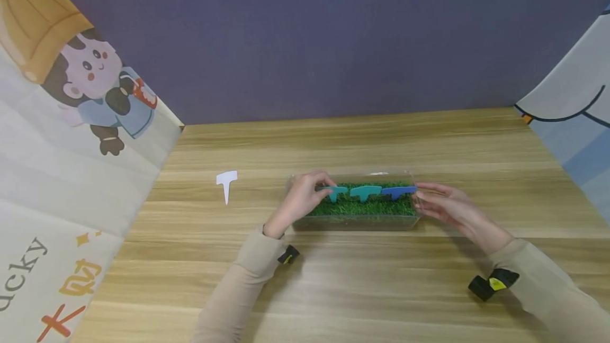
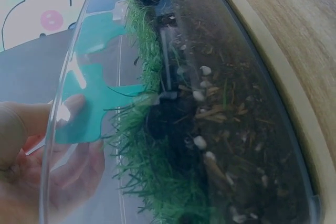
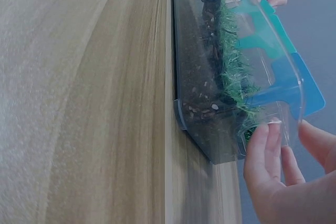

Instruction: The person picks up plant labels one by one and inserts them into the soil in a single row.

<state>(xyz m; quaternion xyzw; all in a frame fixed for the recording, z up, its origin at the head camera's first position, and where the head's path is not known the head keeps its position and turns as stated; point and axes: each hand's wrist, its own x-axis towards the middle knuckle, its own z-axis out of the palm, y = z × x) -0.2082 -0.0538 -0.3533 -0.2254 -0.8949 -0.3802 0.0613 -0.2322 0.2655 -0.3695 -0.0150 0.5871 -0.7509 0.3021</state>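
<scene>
A clear planter box (image 1: pixel 355 223) holds green grass (image 1: pixel 367 208) over dark soil (image 2: pixel 241 129). Two teal T-shaped plant labels and a blue plant label (image 1: pixel 398 191) stand in a row in the grass. My left hand (image 1: pixel 303 198) pinches the head of the leftmost teal label (image 2: pixel 86 103), its stem down in the grass. The other teal label (image 1: pixel 365 192) stands in the middle. At the box's right end, my right hand (image 1: pixel 457 210) holds the end wall, with thumb and fingertips (image 3: pixel 257 148) around it near the blue label.
A white T-shaped plant label (image 1: pixel 226 184) lies flat on the wooden table (image 1: pixel 381 285), left of the box. Behind the table rises a dark blue panel (image 1: pixel 333 41), and printed panels (image 1: pixel 43 163) flank it at the sides.
</scene>
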